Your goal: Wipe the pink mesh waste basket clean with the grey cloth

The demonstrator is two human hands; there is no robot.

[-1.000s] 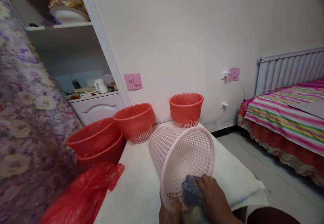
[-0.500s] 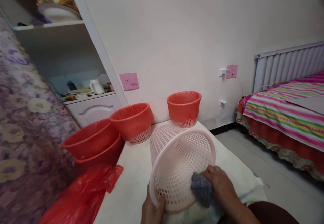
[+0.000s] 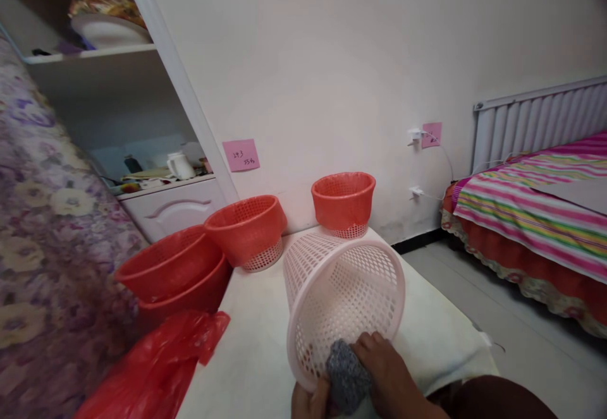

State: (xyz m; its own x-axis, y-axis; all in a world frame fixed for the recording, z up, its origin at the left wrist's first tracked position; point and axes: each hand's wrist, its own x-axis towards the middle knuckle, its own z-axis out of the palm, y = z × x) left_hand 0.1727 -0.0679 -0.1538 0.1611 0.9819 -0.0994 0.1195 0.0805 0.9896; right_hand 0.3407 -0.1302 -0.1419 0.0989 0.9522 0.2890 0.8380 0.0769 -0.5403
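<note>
A pale pink perforated plastic basket (image 3: 327,273) lies on its side on the white table, its round mouth facing me. My left hand (image 3: 310,400) grips the lower left of its rim, thumb on the inside and fingers underneath. Bunched in my right hand (image 3: 386,368) is a grey cloth (image 3: 348,375), which is at the lower rim, close beside my left thumb. The cloth covers part of the rim and some of my left hand.
Red-lined baskets (image 3: 344,201) stand at the table's back and left (image 3: 244,226), with more red ones (image 3: 168,267) further left. A red plastic bag (image 3: 161,362) hangs by the left edge. A striped bed (image 3: 535,204) is at right, a floral curtain (image 3: 38,248) at left.
My right hand has moved the cloth left and down along the rim, towards my left hand. My left hand and the basket's mouth have shifted slightly right.
</note>
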